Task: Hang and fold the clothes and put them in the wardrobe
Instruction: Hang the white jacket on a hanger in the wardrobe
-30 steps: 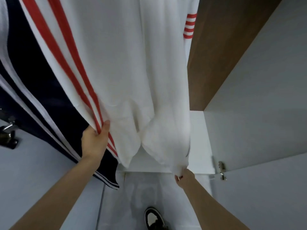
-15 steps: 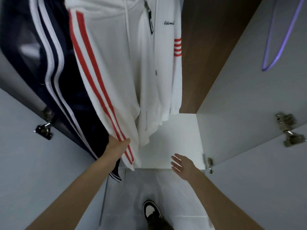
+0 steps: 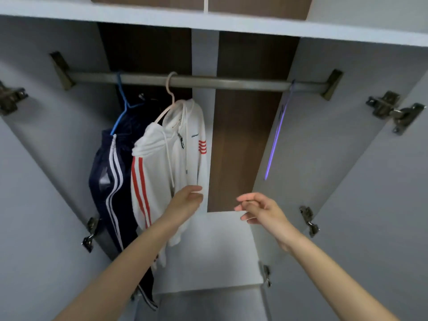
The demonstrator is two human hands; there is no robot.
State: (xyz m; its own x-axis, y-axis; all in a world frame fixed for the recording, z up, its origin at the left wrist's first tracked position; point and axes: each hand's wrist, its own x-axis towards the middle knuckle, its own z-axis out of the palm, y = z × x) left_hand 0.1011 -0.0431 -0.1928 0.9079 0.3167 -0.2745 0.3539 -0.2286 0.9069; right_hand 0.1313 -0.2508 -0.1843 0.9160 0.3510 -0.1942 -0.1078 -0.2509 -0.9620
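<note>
Left hand (image 3: 188, 200): raised below the middle of the rail (image 3: 220, 81), fingers loosely curved with nothing plainly pinched between them. It is in front of the lower sleeve of the white hoodie (image 3: 162, 167); whether it touches the cloth cannot be told.
Right hand (image 3: 261, 212): below the rail's right half, fingers relaxed and slightly spread, holding nothing and clear of every garment.
White hoodie: hangs from the rail near its middle on a pale pink hanger (image 3: 171, 98). It has red stripes down the sleeve and on the chest, and its drawstrings hang loose.
Navy jacket (image 3: 105, 174): hangs from the left part of the rail on a blue hanger (image 3: 121, 107), close against the hoodie. It has white stripes down the sleeve.
Purple hanger (image 3: 276, 137): bare, hooked at the rail's right end, close to the side wall.
Rail: a grey bar across the wardrobe (image 3: 240, 140), with a bracket at each end.
Wardrobe: both doors stand open, with metal hinges showing either side of the rail. There is a white shelf above the rail and a white floor board (image 3: 213, 251) well below it.
</note>
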